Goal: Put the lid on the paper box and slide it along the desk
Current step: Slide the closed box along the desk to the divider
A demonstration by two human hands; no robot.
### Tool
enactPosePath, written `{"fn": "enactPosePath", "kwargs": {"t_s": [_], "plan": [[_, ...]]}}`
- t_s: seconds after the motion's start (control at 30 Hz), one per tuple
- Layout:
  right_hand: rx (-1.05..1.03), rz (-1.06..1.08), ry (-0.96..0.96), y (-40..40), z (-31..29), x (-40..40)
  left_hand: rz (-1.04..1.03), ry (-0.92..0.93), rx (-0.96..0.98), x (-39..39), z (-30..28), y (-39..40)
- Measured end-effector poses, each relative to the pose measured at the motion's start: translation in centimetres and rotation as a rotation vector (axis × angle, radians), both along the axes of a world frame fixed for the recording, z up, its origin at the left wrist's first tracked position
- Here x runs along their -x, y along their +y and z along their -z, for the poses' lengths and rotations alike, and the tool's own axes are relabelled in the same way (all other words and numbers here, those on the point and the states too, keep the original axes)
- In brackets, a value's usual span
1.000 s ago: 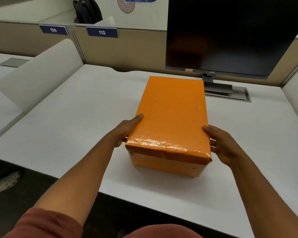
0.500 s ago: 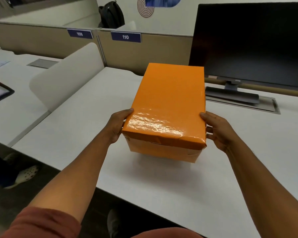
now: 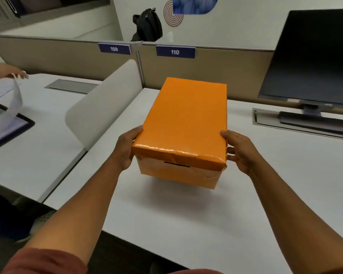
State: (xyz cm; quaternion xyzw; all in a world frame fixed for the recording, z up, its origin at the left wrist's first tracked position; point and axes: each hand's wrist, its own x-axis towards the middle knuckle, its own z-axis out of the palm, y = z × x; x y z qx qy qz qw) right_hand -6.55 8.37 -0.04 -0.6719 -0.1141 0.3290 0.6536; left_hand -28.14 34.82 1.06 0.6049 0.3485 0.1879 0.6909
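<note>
An orange paper box (image 3: 178, 176) stands on the white desk (image 3: 186, 224), with its glossy orange lid (image 3: 184, 119) seated over the top. My left hand (image 3: 126, 149) presses the box's left side near the front corner, thumb on the lid's edge. My right hand (image 3: 240, 150) grips the right side at the front corner, fingers wrapped along the wall. A dark slot shows on the box's front face under the lid's rim.
A black monitor (image 3: 313, 62) on its stand (image 3: 313, 118) is at the back right. A white curved divider (image 3: 103, 109) stands left of the box. Beyond it, another person's hand (image 3: 8, 73) holds paper over a tablet (image 3: 6, 127). Beige partitions run along the back.
The box has travelled leftward along the desk with both hands on it, away from the monitor and nearer the divider. The neighbouring desk and another person's hand have come into view.
</note>
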Motion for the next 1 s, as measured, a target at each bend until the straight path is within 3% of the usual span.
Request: {"fn": "enactPosePath", "kwargs": {"t_s": [0.2, 0.37, 0.73, 0.83, 1.0], "plan": [[0.015, 0.052, 0.018, 9.3, -0.3, 2.5, -0.096, -0.086, 0.007, 1.8, -0.5, 8.1], [0.044, 0.018, -0.022, 16.1, -0.6, 3.8, -0.162, -0.067, -0.097, 2.9, 0.1, 13.5], [0.079, 0.010, -0.013, 24.6, 1.1, 3.6, -0.348, 0.148, -0.285, 2.3, 2.5, 19.4], [0.051, 0.053, -0.021, 25.8, 2.1, 3.8, -0.323, 0.281, -0.537, 2.4, 2.3, 19.4], [0.029, 0.082, -0.063, 27.5, 2.8, 3.9, -0.089, 0.431, -1.181, 1.5, 1.9, 19.6]]}}
